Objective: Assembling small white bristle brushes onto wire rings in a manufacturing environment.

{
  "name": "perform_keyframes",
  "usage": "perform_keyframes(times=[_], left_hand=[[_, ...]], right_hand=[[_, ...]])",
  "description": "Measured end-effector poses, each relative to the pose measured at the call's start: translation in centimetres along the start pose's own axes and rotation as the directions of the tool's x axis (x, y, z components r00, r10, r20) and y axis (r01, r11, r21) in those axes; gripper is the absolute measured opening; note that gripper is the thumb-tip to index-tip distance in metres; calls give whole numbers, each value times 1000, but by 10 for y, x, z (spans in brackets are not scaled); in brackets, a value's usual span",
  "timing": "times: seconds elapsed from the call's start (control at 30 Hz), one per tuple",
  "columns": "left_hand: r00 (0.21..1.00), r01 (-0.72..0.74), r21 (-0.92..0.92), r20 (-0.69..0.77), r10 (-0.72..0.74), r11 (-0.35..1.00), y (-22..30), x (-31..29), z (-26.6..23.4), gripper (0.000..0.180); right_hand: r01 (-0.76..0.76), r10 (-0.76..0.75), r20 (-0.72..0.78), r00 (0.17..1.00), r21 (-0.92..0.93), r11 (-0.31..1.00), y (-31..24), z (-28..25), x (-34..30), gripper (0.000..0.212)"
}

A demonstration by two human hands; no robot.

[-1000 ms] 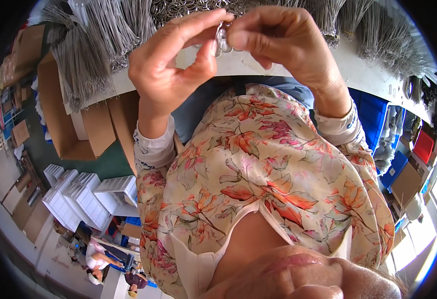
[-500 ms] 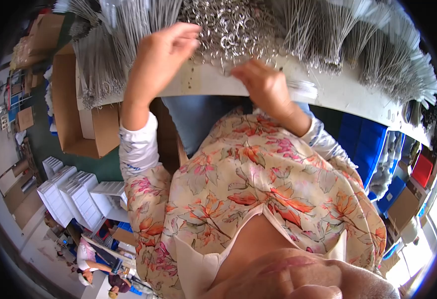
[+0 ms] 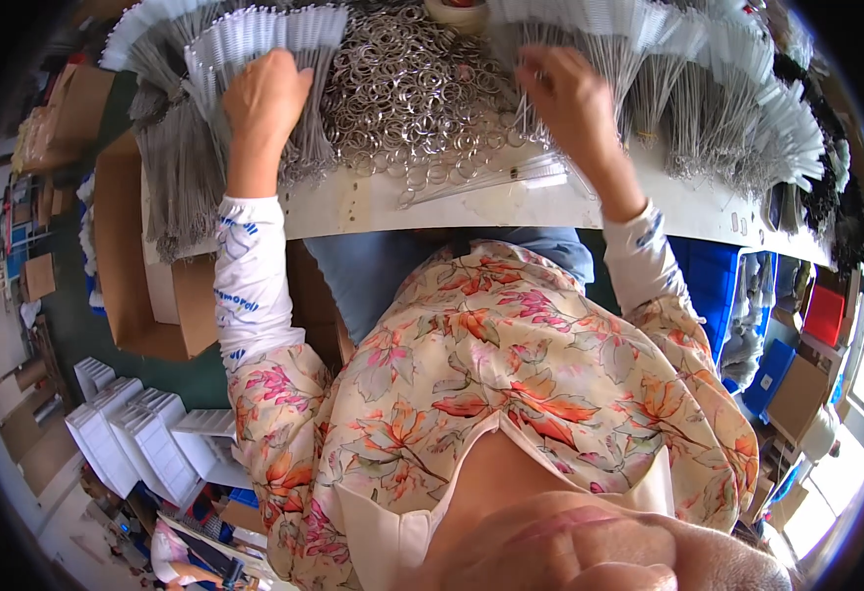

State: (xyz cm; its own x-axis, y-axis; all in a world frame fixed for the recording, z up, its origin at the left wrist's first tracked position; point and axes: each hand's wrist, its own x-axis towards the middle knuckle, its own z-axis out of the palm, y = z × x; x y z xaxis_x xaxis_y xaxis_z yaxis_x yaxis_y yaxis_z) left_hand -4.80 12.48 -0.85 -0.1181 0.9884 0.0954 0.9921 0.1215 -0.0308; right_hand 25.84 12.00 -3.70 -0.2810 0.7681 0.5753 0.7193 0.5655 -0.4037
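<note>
My left hand point(image 3: 266, 94) is curled closed over the left bundle of thin wire-stemmed brushes point(image 3: 217, 57) with white bristle ends. Its fingertips are turned away, so what they grip is hidden. On the right, my right hand point(image 3: 572, 98) reaches to the wire stems of another brush bundle point(image 3: 621, 34), fingers bent and slightly blurred; whether a stem is between them is unclear. Between the hands spreads a heap of shiny metal split rings point(image 3: 407, 89). A few loose brushes point(image 3: 496, 180) lie near the table's front edge, below the heap.
More brush bundles point(image 3: 718, 118) line the right side of the white table point(image 3: 373, 207). A roll of tape point(image 3: 457, 14) sits behind the rings. An open cardboard box point(image 3: 136, 246) stands left of the table, white plastic bins point(image 3: 146, 443) lower left, a blue bin point(image 3: 700, 286) at right.
My hands have moved apart from the ring heap, the left one onto the left brush bundle, the right one up and right to the other bundle. The view has tilted, showing more of the table.
</note>
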Motion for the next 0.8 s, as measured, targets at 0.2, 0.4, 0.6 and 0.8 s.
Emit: perform_keyframes(times=[0.2,0.4,0.6,0.8], left_hand=[[1000,18,-74,-5,-18,997,-12,3,12,23],[856,-137,-268,-516,-22,953,0,-10,7,14],[589,-554,-643,-751,-297,529,-9,-12,-34,13],[693,-309,-894,-446,-567,325,-101,-7,-83,18]], right_hand=[[-145,265,274,925,-391,909,17,6,43,24],[-146,336,301,892,-512,847,7,0,48,26],[-202,257,225,940,-242,949,25,7,45,25],[-389,393,29,919,224,894,25,-35,45,18]])
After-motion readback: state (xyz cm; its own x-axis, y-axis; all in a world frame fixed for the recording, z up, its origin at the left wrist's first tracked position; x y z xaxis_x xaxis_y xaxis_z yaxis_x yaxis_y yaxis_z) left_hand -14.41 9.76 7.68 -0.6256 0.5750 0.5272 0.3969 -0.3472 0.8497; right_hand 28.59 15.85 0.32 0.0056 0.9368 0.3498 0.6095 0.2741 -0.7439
